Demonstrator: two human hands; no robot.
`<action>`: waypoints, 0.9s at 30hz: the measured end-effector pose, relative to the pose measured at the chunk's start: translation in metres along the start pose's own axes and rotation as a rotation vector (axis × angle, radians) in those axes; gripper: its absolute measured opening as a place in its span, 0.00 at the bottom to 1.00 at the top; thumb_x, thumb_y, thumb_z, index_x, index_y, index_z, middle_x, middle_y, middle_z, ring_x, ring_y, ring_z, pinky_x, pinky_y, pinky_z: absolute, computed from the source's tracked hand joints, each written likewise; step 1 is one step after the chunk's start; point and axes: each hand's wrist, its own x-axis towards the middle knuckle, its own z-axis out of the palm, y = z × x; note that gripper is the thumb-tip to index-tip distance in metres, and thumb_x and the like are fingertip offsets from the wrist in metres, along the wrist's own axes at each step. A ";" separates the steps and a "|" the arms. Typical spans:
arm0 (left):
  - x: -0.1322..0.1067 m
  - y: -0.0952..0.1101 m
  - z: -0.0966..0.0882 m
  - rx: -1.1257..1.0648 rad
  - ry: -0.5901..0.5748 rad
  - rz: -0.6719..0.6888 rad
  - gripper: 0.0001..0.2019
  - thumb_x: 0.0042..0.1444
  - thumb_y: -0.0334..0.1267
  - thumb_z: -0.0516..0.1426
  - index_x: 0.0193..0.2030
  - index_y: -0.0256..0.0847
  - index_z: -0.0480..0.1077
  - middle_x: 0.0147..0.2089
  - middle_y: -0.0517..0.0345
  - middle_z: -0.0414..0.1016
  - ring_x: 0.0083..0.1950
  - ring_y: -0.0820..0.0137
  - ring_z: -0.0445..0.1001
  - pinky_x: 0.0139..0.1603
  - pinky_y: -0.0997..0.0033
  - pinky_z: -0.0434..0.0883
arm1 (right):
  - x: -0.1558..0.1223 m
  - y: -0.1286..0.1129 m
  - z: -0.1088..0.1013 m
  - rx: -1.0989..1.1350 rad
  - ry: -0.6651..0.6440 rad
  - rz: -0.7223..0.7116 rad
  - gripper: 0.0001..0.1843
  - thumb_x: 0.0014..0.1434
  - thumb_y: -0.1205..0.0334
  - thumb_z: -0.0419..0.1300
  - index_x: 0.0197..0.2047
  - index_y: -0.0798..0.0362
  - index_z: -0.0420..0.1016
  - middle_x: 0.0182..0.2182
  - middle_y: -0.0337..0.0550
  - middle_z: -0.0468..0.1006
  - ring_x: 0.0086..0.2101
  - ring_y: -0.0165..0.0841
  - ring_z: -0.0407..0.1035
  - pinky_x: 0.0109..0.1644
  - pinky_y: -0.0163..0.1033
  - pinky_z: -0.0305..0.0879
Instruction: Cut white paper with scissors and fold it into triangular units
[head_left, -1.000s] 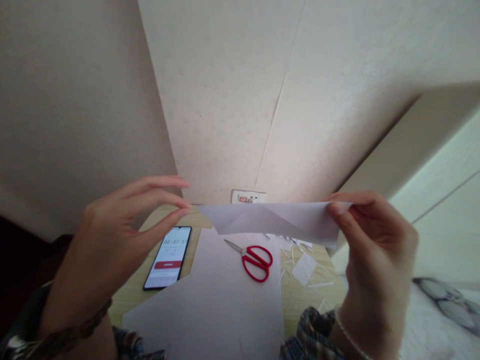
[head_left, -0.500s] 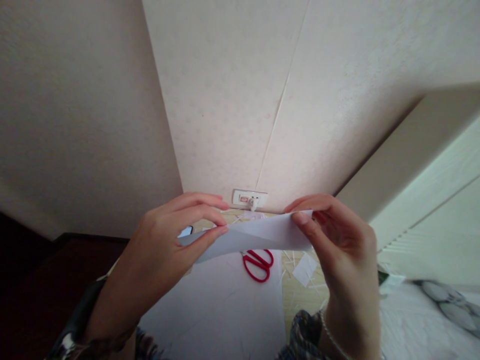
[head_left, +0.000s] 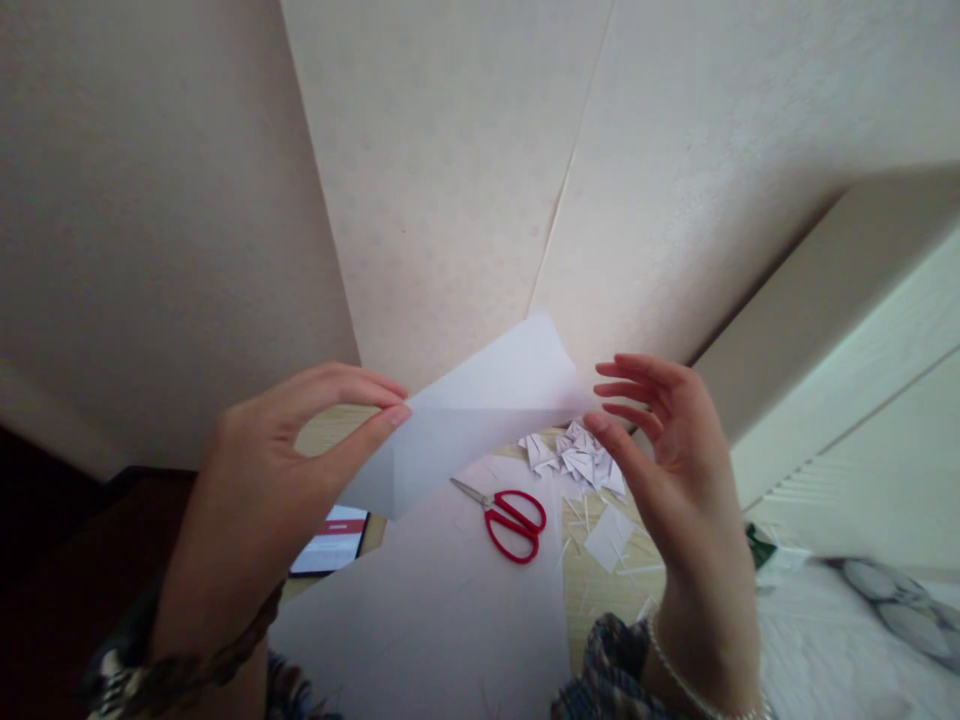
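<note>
A white sheet of paper [head_left: 480, 400] with a crease across it hangs in the air, tilted up to the right. My left hand [head_left: 300, 450] pinches its left side between thumb and fingertips. Beside the sheet's right corner is my right hand [head_left: 660, 430], fingers spread apart, the thumb tip close to the paper's edge; whether they touch is hard to tell. Below the raised sheet, scissors [head_left: 514, 520] with red handles lie on a large white sheet [head_left: 435, 620], blades pointing left.
Small folded paper pieces [head_left: 581, 458] are heaped behind the scissors. A paper square [head_left: 609, 537] and thin strips lie on the wooden tabletop [head_left: 589, 590]. A phone [head_left: 334, 540] with a lit screen sits at the left. The wall [head_left: 450, 200] rises close behind.
The paper has been unfolded from a narrow folded band into a wider tilted sheet. My right hand's fingers have spread off it. My left hand has moved slightly left, uncovering the phone.
</note>
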 end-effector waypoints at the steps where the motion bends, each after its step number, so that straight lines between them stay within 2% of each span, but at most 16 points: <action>1: -0.001 0.000 0.000 -0.031 0.030 -0.044 0.05 0.52 0.41 0.63 0.27 0.51 0.79 0.30 0.68 0.82 0.33 0.69 0.78 0.35 0.71 0.70 | 0.000 0.000 0.000 -0.018 0.001 -0.011 0.21 0.58 0.65 0.66 0.54 0.46 0.68 0.50 0.46 0.75 0.46 0.39 0.73 0.49 0.48 0.73; 3: -0.001 -0.001 0.001 -0.121 0.096 -0.129 0.04 0.50 0.41 0.65 0.26 0.51 0.79 0.25 0.70 0.80 0.27 0.73 0.75 0.27 0.75 0.66 | -0.001 0.000 0.001 -0.097 -0.009 -0.084 0.27 0.59 0.66 0.65 0.59 0.46 0.65 0.53 0.49 0.74 0.48 0.42 0.73 0.48 0.50 0.74; 5: 0.000 -0.003 0.005 -0.232 0.135 -0.208 0.03 0.48 0.40 0.66 0.25 0.50 0.79 0.24 0.70 0.79 0.25 0.75 0.73 0.23 0.79 0.64 | -0.001 -0.002 0.003 -0.234 -0.024 -0.239 0.36 0.59 0.67 0.65 0.67 0.44 0.58 0.60 0.52 0.68 0.57 0.47 0.67 0.53 0.54 0.72; 7: 0.003 -0.005 0.009 -0.318 0.145 -0.259 0.02 0.47 0.39 0.67 0.25 0.48 0.79 0.24 0.69 0.80 0.24 0.76 0.73 0.21 0.82 0.63 | -0.002 -0.004 0.005 -0.382 -0.050 -0.406 0.44 0.59 0.69 0.64 0.72 0.40 0.49 0.68 0.51 0.57 0.66 0.50 0.53 0.63 0.60 0.63; 9: 0.007 -0.007 0.014 -0.373 0.142 -0.298 0.03 0.45 0.38 0.67 0.26 0.46 0.79 0.24 0.68 0.80 0.24 0.77 0.73 0.21 0.83 0.64 | -0.003 -0.005 0.009 -0.503 -0.098 -0.505 0.47 0.59 0.72 0.62 0.73 0.37 0.45 0.73 0.46 0.45 0.71 0.50 0.41 0.70 0.62 0.52; 12: 0.010 -0.007 0.018 -0.451 0.110 -0.362 0.05 0.44 0.38 0.68 0.28 0.43 0.78 0.24 0.67 0.79 0.23 0.77 0.74 0.21 0.84 0.66 | -0.004 -0.004 0.015 -0.603 -0.144 -0.551 0.46 0.60 0.77 0.58 0.72 0.31 0.47 0.75 0.34 0.34 0.72 0.50 0.34 0.73 0.63 0.42; 14: 0.010 -0.006 0.018 -0.501 0.057 -0.414 0.08 0.43 0.40 0.69 0.31 0.43 0.77 0.26 0.67 0.80 0.21 0.76 0.73 0.18 0.83 0.65 | -0.004 -0.002 0.018 -0.631 -0.135 -0.568 0.43 0.60 0.79 0.56 0.69 0.29 0.54 0.74 0.27 0.32 0.72 0.50 0.33 0.73 0.64 0.39; 16: 0.009 -0.007 0.018 -0.527 -0.028 -0.455 0.11 0.45 0.42 0.69 0.35 0.44 0.77 0.28 0.66 0.80 0.21 0.75 0.72 0.16 0.82 0.64 | -0.003 -0.002 0.018 -0.636 -0.121 -0.590 0.39 0.60 0.79 0.55 0.64 0.29 0.62 0.74 0.24 0.34 0.72 0.51 0.35 0.73 0.63 0.41; 18: 0.009 -0.008 0.016 -0.514 -0.125 -0.438 0.09 0.48 0.42 0.67 0.35 0.44 0.77 0.30 0.64 0.81 0.25 0.74 0.75 0.20 0.81 0.67 | -0.003 -0.002 0.017 -0.629 -0.120 -0.606 0.35 0.58 0.80 0.55 0.59 0.32 0.69 0.74 0.25 0.40 0.71 0.51 0.40 0.71 0.63 0.44; 21: 0.010 -0.011 0.012 -0.420 -0.251 -0.350 0.06 0.52 0.41 0.64 0.33 0.43 0.79 0.33 0.61 0.83 0.35 0.71 0.79 0.32 0.79 0.71 | -0.002 -0.002 0.013 -0.613 -0.153 -0.587 0.33 0.56 0.82 0.53 0.54 0.36 0.74 0.71 0.34 0.54 0.68 0.48 0.50 0.69 0.64 0.46; 23: 0.013 -0.012 0.010 -0.353 -0.333 -0.357 0.07 0.53 0.43 0.63 0.34 0.44 0.81 0.34 0.59 0.84 0.35 0.69 0.78 0.33 0.77 0.71 | -0.001 -0.003 0.011 -0.598 -0.183 -0.538 0.30 0.55 0.83 0.52 0.50 0.41 0.77 0.67 0.40 0.63 0.66 0.46 0.54 0.68 0.64 0.44; 25: 0.015 -0.014 0.009 -0.360 -0.434 -0.423 0.10 0.51 0.45 0.63 0.36 0.44 0.82 0.35 0.57 0.85 0.34 0.68 0.79 0.31 0.75 0.71 | 0.001 -0.003 0.010 -0.551 -0.215 -0.473 0.25 0.56 0.81 0.53 0.47 0.45 0.79 0.63 0.44 0.71 0.64 0.45 0.60 0.68 0.64 0.41; 27: 0.018 -0.016 0.010 -0.442 -0.504 -0.483 0.12 0.44 0.44 0.66 0.36 0.45 0.82 0.36 0.56 0.85 0.35 0.64 0.81 0.31 0.72 0.73 | 0.002 -0.004 0.011 -0.471 -0.263 -0.405 0.19 0.60 0.79 0.54 0.44 0.47 0.79 0.55 0.44 0.79 0.57 0.42 0.69 0.68 0.62 0.40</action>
